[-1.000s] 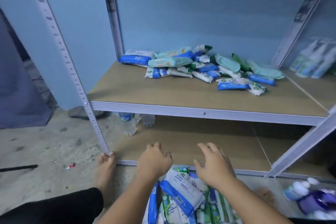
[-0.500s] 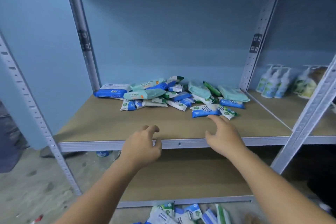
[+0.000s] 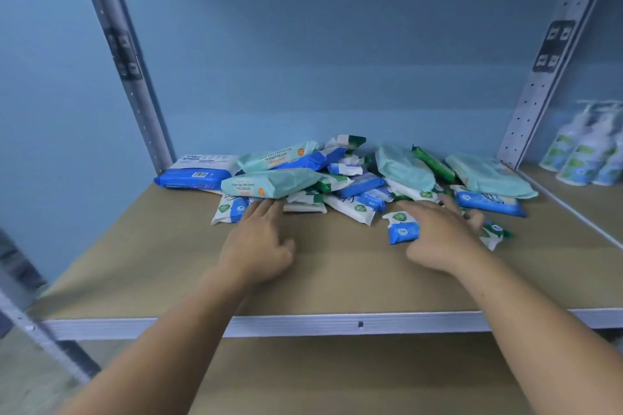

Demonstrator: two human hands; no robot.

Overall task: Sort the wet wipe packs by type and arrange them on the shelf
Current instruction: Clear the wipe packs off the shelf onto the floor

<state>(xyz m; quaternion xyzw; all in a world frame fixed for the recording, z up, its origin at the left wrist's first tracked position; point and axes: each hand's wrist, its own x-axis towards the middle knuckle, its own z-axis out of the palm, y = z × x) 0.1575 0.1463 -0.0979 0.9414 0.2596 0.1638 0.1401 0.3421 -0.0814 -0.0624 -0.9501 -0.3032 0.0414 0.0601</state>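
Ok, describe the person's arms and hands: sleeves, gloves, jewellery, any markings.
Both forearms are bare up to the frame's edge, with no sleeves in view. The left hand and right hand wear no gloves. No ring, watch, bracelet or marking shows, though the right one is slightly blurred.

Upside down, the blue pack (image 3: pixel 188 179) reads "antabax"; the teal pack (image 3: pixel 273 183) "ANTIBACTERIAL".

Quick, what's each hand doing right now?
Left hand: open, by the heaped blue, green and white plastic wet wipe packs.
Right hand: open, holding nothing.
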